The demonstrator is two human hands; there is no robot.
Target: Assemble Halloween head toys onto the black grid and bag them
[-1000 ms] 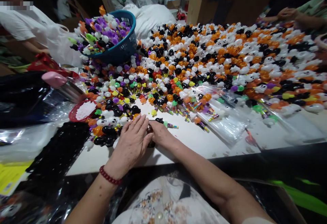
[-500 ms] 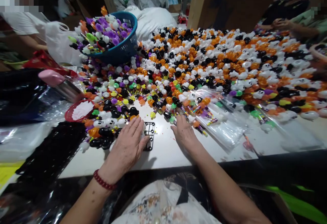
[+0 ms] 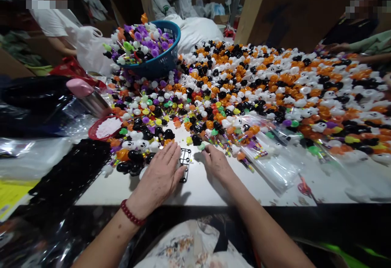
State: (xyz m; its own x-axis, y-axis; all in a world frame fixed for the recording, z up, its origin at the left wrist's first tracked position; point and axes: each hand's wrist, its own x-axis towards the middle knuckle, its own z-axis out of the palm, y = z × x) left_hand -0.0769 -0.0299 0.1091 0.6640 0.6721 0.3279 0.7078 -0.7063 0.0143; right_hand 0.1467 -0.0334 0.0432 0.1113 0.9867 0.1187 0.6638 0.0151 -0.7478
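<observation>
My left hand, with a dark red bead bracelet at the wrist, lies flat with its fingers stretched over the left part of a black plastic grid on the white table. To the right of the grid, my right hand pinches a pale green piece between thumb and fingers. Just beyond it lies a black piece. Ghost, pumpkin and black figures form a big heap across the back. Whatever lies beneath my left palm is hidden.
A blue basket of small figures stands back left. Nearer are a pink-lidded bottle, a red basket with white slips and stacked black grids. Clear bags lie right. People are at both far sides.
My right hand has closed on a pale green piece at the edge of the pile. My left hand stays on the grid. The camera view has shifted, showing more of the background.
</observation>
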